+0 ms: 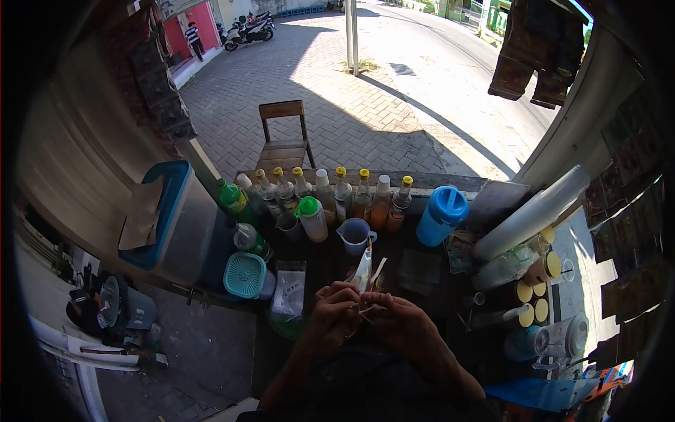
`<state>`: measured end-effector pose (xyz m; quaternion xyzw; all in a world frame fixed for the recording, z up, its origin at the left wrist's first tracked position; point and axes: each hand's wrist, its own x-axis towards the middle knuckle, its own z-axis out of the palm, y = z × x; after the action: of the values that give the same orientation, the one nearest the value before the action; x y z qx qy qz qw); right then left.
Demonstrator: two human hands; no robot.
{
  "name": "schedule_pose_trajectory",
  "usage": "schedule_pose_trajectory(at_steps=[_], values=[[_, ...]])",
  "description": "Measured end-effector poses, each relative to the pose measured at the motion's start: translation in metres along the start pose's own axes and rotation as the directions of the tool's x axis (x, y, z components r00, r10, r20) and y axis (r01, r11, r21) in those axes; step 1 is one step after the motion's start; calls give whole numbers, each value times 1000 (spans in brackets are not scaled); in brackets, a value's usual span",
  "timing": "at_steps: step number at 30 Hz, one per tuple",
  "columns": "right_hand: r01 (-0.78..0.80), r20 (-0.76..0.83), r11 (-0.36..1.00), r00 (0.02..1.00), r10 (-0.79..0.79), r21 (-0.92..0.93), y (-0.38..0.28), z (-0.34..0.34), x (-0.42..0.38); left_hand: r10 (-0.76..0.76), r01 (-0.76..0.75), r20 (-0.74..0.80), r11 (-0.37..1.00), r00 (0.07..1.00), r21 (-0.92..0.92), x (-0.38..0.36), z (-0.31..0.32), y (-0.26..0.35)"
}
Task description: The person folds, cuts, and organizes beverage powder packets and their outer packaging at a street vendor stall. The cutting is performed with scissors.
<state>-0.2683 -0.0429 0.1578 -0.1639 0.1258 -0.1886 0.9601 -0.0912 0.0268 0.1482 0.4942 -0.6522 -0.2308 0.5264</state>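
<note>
My left hand (333, 309) and my right hand (402, 321) meet low in the middle of the view, fingers pinched close together. Between them a narrow whitish plastic packet (363, 271) points upward, and my fingers close around its lower part. Thin tan strands (365, 320), like a rubber band, show at the fingertips. Just beyond the packet stands a pale measuring jug (356, 236). Left of my left hand lies a clear plastic bag with a printed label (289, 290).
A row of yellow- and white-capped bottles (341, 193) lines the counter's far edge. A blue pitcher (442, 216) stands at its right end. Lidded jars (545, 267) crowd the right side. A turquoise basket (245, 274) and a large blue-lidded container (176, 221) are at left.
</note>
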Motion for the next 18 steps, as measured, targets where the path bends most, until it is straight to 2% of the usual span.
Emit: schedule_pose_trajectory(at_steps=[1, 2, 3, 5, 6, 7, 9, 10, 11, 13, 14, 15, 16, 17, 18], values=[[3, -1, 1000, 1000, -3, 0, -4, 6, 1, 8, -10, 53, 999, 999, 33, -3, 2, -1], [24, -53, 979, 998, -35, -203, -9, 16, 0, -79, 79, 91, 997, 993, 6, -8, 4, -3], [31, -97, 918, 992, -75, -396, -12, 23, 0, -80, 79, 92, 997, 993, 4, -9, 5, -6], [51, -124, 930, 987, -103, -364, -11, 20, 0, 45, -43, 22, 996, 999, -77, -9, 7, -13], [73, -152, 941, 980, -130, -331, -10, 17, 0, 46, -44, 19, 996, 999, -79, -8, 8, -11], [69, -153, 940, 980, -126, -335, -8, 13, -1, -61, 50, -61, 984, 996, -172, -8, 8, -6], [33, -69, 684, 990, -122, -729, -2, 4, -3, -286, 197, -201, 908, 937, -371, -7, 7, 0], [82, -86, 542, 957, -277, -836, 9, 10, -6, -285, 191, -219, 909, 933, -370, -7, 5, 0], [79, -77, 536, 962, -264, -841, 12, 10, -10, -282, 188, -229, 914, 932, -359, -6, 3, -1], [-72, -95, 274, 993, -71, -959, 13, 5, -21, -281, 190, -241, 921, 929, -341, -6, 0, -3], [64, 41, 408, 997, -64, -911, 15, -7, -22, -280, 204, -256, 937, 925, -285, -6, 1, -5], [62, 40, 409, 997, -62, -910, 20, -16, -16, -282, 207, -256, 936, 925, -285, -7, 0, -8], [69, 60, 904, 997, -48, -423, 27, -24, -10, -193, 152, -238, 972, 952, -179, -7, -1, -12], [32, 87, 963, 995, -57, 267, 30, -28, -6, -101, 87, -208, 993, 973, -74, -7, -1, -14], [32, -17, 929, 999, -27, 370, 27, -27, -1, -99, 85, -202, 993, 974, -77, -7, -1, -14]])
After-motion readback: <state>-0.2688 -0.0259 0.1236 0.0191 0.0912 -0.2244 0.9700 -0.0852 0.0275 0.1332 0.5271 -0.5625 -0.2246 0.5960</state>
